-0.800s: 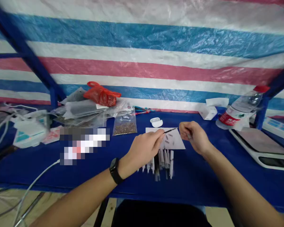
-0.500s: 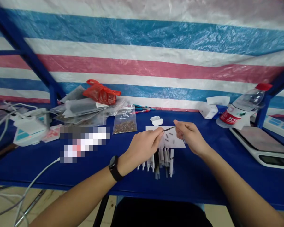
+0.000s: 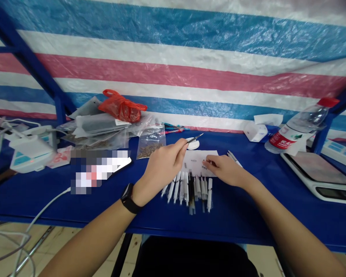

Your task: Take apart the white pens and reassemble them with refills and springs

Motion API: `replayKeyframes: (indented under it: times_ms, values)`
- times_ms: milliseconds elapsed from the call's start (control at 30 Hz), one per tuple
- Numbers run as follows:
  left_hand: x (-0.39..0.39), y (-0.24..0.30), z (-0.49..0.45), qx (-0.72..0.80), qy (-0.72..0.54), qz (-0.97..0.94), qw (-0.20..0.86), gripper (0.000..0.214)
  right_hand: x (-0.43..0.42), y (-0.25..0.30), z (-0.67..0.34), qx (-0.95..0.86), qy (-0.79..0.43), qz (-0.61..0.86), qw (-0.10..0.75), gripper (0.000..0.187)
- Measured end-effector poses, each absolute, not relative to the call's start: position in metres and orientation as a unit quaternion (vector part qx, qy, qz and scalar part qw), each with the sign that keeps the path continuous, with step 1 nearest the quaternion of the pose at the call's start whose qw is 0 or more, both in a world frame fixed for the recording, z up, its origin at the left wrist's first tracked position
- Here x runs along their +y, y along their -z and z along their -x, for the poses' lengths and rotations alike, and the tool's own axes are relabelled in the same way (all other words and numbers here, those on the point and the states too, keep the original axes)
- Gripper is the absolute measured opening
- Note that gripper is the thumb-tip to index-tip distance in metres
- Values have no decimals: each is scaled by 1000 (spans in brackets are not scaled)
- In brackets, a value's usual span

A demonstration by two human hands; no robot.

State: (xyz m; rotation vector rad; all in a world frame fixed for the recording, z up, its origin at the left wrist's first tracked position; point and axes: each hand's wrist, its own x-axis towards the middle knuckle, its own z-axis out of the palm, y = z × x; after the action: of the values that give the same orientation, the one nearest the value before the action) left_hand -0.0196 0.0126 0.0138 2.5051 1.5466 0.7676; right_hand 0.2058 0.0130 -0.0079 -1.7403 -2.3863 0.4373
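My left hand (image 3: 165, 159) pinches a thin dark pen refill (image 3: 195, 138), its pointed end up and away to the right, above a white oval case (image 3: 192, 144). My right hand (image 3: 226, 169) is low over a white paper sheet (image 3: 194, 156), thumb and fingertips pinched together at a small dark piece; whether it is held cannot be made out. Small dark pieces like pen springs (image 3: 185, 165) lie on the sheet. In front of it is a row of white pen barrels (image 3: 177, 188), with dark refills (image 3: 192, 196) among them. A pen (image 3: 233, 158) lies behind my right hand.
Left are a phone (image 3: 121, 166) on a cable, a power strip (image 3: 31, 150), plastic bags (image 3: 95, 125), a red bag (image 3: 122, 107) and a bag of brown bits (image 3: 151, 148). Right are a bottle (image 3: 294, 130), a tissue pack (image 3: 266, 130) and a scale (image 3: 320, 169). Striped sheeting (image 3: 173, 73) hangs behind.
My hands have parted. The left has lifted the refill up and left, while the right has dropped to the paper. A pen now shows beside the right hand.
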Motion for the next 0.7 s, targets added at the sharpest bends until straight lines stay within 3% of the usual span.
replayKeyframes:
  times_ms: [267, 367, 700]
  values:
    - [11, -11, 20, 493, -262, -828, 49, 34, 18, 4, -214, -772, -164, 604, 113, 47]
    - [11, -12, 20, 494, -257, -829, 56, 35, 19, -3, -217, -750, -181, 619, 144, 44]
    - [6, -8, 8, 466, -232, -841, 147, 31, 11, -2, -197, -642, -431, 448, 449, 40]
